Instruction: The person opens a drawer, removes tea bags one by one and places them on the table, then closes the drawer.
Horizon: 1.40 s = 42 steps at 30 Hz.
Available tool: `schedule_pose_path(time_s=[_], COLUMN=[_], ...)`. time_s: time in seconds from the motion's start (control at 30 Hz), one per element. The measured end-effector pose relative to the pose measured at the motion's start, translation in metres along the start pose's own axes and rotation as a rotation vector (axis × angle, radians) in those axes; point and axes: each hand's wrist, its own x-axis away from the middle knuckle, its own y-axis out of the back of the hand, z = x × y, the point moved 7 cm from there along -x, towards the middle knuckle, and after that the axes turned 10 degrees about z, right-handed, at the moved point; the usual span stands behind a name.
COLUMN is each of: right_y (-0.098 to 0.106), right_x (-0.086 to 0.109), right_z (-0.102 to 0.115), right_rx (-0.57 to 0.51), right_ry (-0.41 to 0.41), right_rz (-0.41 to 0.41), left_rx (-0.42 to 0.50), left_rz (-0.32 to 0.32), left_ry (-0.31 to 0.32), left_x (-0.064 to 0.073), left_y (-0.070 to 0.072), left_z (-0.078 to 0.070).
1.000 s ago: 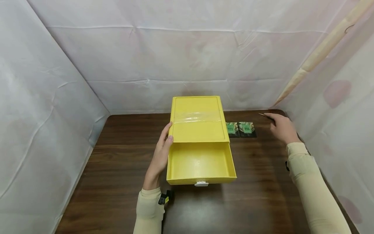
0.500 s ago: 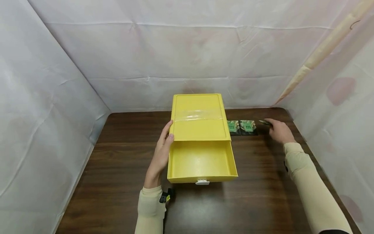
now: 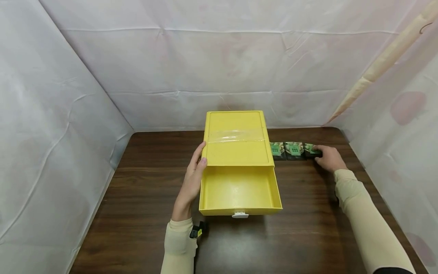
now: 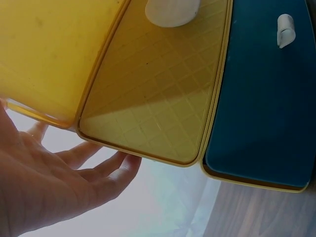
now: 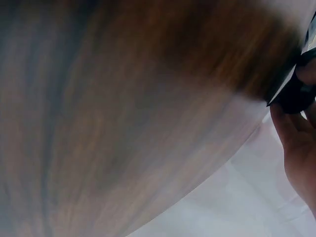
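Brown table (image 3: 147,198), right hand (image 3: 330,158) curled, pinching rightmost packet (image 3: 310,150)

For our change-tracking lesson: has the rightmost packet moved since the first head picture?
Yes: the rightmost packet has come down the picture, now roughly level with the middle packet.

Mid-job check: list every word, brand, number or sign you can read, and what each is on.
No text is legible.
Left packet: printing on green, too small to read.
Middle packet: likewise too small.
Right packet, pinched by the right hand: too small, partly covered.
Yellow drawer unit: no lettering on the sides shown.
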Motion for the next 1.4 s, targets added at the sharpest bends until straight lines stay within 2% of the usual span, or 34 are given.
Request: schedule_pose_path(time_s=[0.17,0.4,0.6,0.7,0.8,0.9,1.0,1.17,1.4], right_y=[-0.007,-0.013,-0.013,-0.007,0.007,0.024,0.042,0.070,0.115], right_x=[-0.001,0.000,0.003,0.009,0.016,0.022,0.025,0.035,0.072], right_z=[-0.005,-0.009,-0.011,-0.011,-0.005,0.009,0.029,0.071,0.155], right_rx=[-0.033,-0.025,-0.006,-0.002,-0.023,-0.058,-0.063,-0.030,0.021], right_ry=[0.011,0.025,0.042,0.029,0.020,0.026,0.060,0.170,0.414], right_rz=[0.054,0.116,0.112,0.025,-0.131,-0.258,-0.327,-0.430,-0.648], left_rx=[-0.001,0.002,0.020,0.023,0.021,0.010,-0.011,-0.030,-0.031], left_rz=[0.001,-0.001,0.014,0.026,0.032,0.035,0.033,0.029,0.034], left_ry=[0.005,0.021,0.030,0.028,0.034,0.033,0.021,0.004,-0.004], left_x=[0.001,0.002,0.002,0.000,-0.002,-0.004,-0.007,-0.011,-0.014], left_y=[0.000,0.000,-0.002,-0.003,-0.004,-0.004,-0.004,-0.003,0.000], left_z=[0.000,0.000,0.002,0.002,0.003,0.003,0.002,0.002,0.004])
